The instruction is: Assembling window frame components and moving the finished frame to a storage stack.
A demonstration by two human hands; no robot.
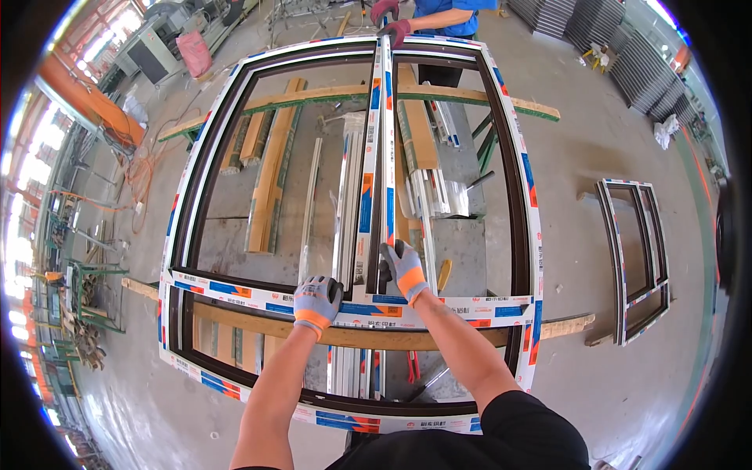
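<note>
A large window frame (pixel 182 205) with dark inner faces and white protective film lies flat on wooden beams. A centre bar (pixel 377 149) runs from near to far through it. My left hand (pixel 317 299), in a grey and orange glove, rests on the frame's cross rail (pixel 235 288) just left of the bar. My right hand (pixel 403 268), gloved the same way, grips the near end of the centre bar. At the far end another person in a blue top has gloved hands (pixel 392 27) on the bar.
Wooden planks (pixel 270 168) and loose metal profiles (pixel 427 192) lie on the bench under the frame. A smaller window frame (pixel 636 258) lies on the concrete floor to the right. Stacked profiles (pixel 650 59) stand far right; machinery (pixel 153 47) far left.
</note>
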